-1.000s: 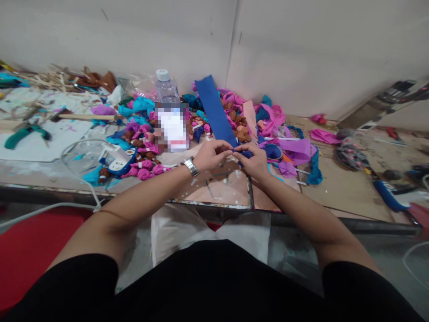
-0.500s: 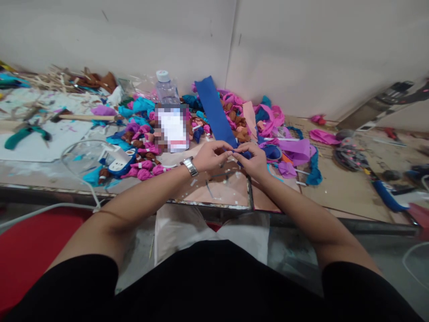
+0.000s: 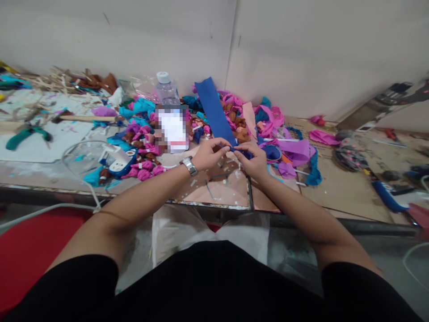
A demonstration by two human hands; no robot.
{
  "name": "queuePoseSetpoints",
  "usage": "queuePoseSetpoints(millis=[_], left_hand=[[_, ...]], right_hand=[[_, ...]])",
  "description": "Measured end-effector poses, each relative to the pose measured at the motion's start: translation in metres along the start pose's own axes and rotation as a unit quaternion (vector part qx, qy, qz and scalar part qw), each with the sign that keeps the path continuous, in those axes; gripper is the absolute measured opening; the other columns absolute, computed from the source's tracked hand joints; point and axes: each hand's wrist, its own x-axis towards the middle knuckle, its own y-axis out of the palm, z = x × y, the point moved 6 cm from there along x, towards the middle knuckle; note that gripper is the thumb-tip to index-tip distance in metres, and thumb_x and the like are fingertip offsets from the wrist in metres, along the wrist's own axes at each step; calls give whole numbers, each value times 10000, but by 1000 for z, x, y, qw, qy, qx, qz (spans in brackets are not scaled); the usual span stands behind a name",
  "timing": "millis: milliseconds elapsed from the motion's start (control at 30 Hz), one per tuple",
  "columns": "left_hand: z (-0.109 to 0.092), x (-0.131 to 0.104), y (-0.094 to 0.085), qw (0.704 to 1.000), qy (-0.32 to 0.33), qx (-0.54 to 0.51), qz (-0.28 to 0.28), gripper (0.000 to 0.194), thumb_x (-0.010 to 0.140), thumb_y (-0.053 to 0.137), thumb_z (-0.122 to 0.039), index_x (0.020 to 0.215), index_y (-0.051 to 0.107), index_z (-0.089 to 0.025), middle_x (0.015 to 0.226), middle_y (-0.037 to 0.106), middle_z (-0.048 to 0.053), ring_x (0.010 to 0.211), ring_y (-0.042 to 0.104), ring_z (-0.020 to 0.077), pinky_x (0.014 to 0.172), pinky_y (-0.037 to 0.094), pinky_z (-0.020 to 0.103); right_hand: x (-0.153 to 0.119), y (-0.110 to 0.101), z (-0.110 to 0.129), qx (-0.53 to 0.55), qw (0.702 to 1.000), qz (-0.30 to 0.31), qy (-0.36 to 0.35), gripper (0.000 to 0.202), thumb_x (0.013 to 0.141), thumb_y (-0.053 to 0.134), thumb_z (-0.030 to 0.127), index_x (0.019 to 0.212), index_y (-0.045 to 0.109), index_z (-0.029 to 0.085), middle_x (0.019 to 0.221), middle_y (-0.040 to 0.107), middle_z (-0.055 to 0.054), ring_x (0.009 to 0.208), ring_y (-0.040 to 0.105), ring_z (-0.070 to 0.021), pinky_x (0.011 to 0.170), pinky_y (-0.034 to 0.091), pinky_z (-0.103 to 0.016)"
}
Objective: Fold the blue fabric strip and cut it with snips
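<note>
A long, flat dark blue strip (image 3: 216, 112), perhaps crepe paper, slants from the back of the table down to my fingers. My left hand (image 3: 209, 154), with a metal watch on the wrist, pinches blue material at the strip's near end between thumb and forefinger. Close beside it, my right hand (image 3: 254, 161) grips the same narrow, gathered-looking blue part. The fingers hide some of how it is folded. Peach paper (image 3: 214, 190) with small white scraps lies below both hands.
Crumpled pink, brown and turquoise pieces (image 3: 144, 165) surround a phone (image 3: 173, 129) and a bottle (image 3: 167, 89). A blue-and-white power socket (image 3: 122, 163) trails a cable. Green-handled pliers (image 3: 20, 137) and a hammer (image 3: 87, 118) lie left. Purple strips (image 3: 298, 150) and cardboard (image 3: 328, 194) are right.
My fingertips have moved slightly apart, and a short length of narrow blue material now shows between them. The wide strip and the surrounding things stay in place.
</note>
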Motion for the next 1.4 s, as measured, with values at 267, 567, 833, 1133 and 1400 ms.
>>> queuePoseSetpoints(millis=[267,567,833,1133,1400], left_hand=[[-7,-3,4,999,3,-22,33,564,925,672,-683,1072,741,-143,788,748,63,658,696,135,638,540,248],[-6,-3,5,999,7,-7,32,460,954,682,-586,1033,796,-147,798,773,77,659,705,138,630,546,247],[-6,-3,4,995,43,81,27,396,942,693,-543,1053,817,-184,952,818,88,798,728,169,723,554,283],[-7,-2,4,991,60,115,46,359,1013,595,-474,1062,802,-184,912,798,72,808,706,175,738,511,284],[-8,-3,7,984,83,146,66,391,1039,529,-483,1018,789,-192,888,780,63,789,675,177,755,486,303]], right_hand=[[-1,1,-2,23,1000,-5,-6,172,920,770,412,901,770,241,899,773,-36,845,704,-205,763,551,-367],[0,1,-3,7,1000,-5,27,200,883,786,425,932,755,233,900,753,-31,829,670,-197,795,555,-369],[-2,2,-5,5,1000,9,7,166,907,765,385,1006,791,254,937,770,-34,859,691,-201,812,575,-369],[-2,2,-4,-24,999,16,-17,199,909,806,427,1044,820,282,930,791,-29,896,712,-226,878,564,-409],[-1,3,-6,-24,999,11,-35,236,911,794,514,992,824,295,929,793,-37,908,709,-241,878,558,-435]])
